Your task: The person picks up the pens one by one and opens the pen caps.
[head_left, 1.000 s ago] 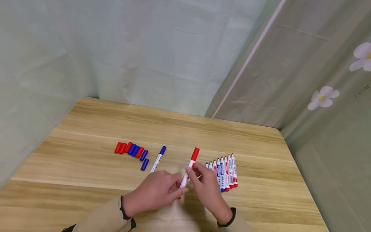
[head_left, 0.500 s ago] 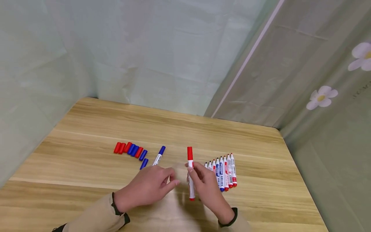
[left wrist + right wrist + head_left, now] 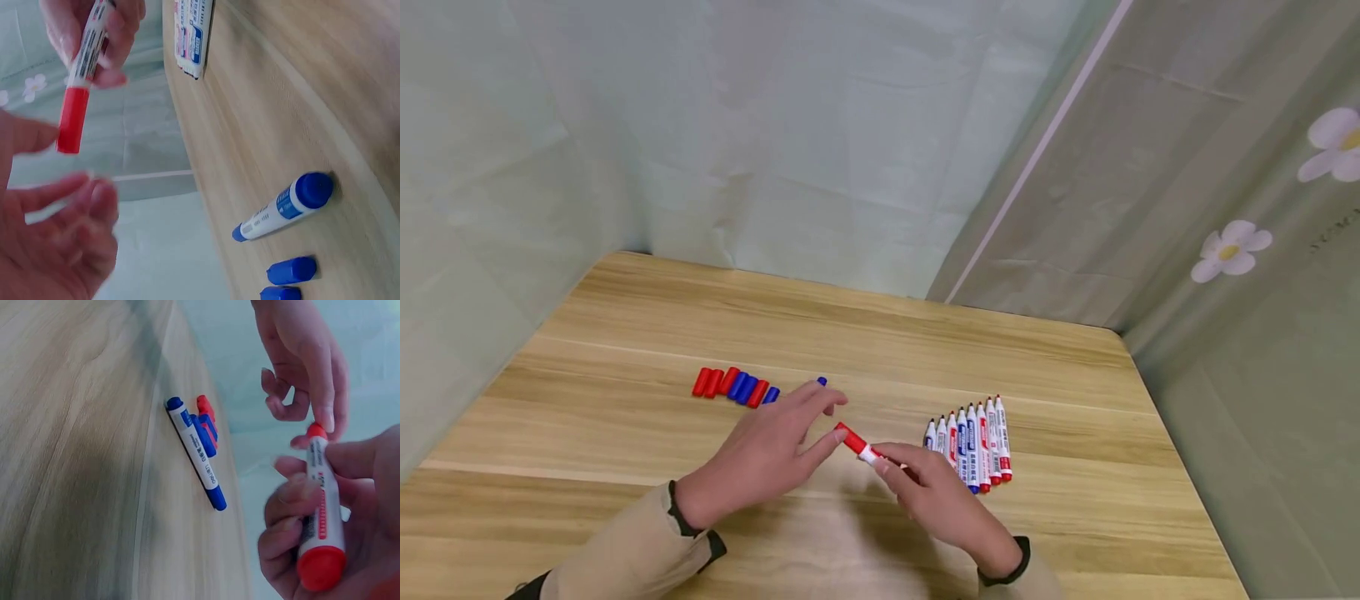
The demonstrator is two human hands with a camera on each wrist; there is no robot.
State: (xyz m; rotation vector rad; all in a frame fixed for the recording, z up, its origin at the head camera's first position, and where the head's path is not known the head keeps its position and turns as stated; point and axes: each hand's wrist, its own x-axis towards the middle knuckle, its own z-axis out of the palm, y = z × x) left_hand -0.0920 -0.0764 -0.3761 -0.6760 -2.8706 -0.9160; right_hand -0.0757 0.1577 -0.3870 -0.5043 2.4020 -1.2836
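Observation:
My right hand (image 3: 936, 496) holds a white marker with a red cap (image 3: 73, 120) and red end; its fingers and thumb curl round the barrel (image 3: 325, 494) in the right wrist view. The marker is in the air, tilted, cap toward the left. Close by the cap is my left hand (image 3: 760, 454), fingers spread. Its thumb is at the cap's side, touching or nearly so, while the other fingers stand apart from it. Below lies a capped blue marker (image 3: 195, 450), mostly hidden by the left hand in the head view.
Loose red and blue caps (image 3: 730, 383) lie in a row at the left of the wooden table (image 3: 850, 329). Several uncapped markers (image 3: 972, 450) lie side by side at the right, tips toward the back. A pale curtain (image 3: 820, 150) hangs behind the table.
The left hand let go of the marker's lower part, moved left and up, and came near the cap. The right hand tipped the marker from upright to leaning left.

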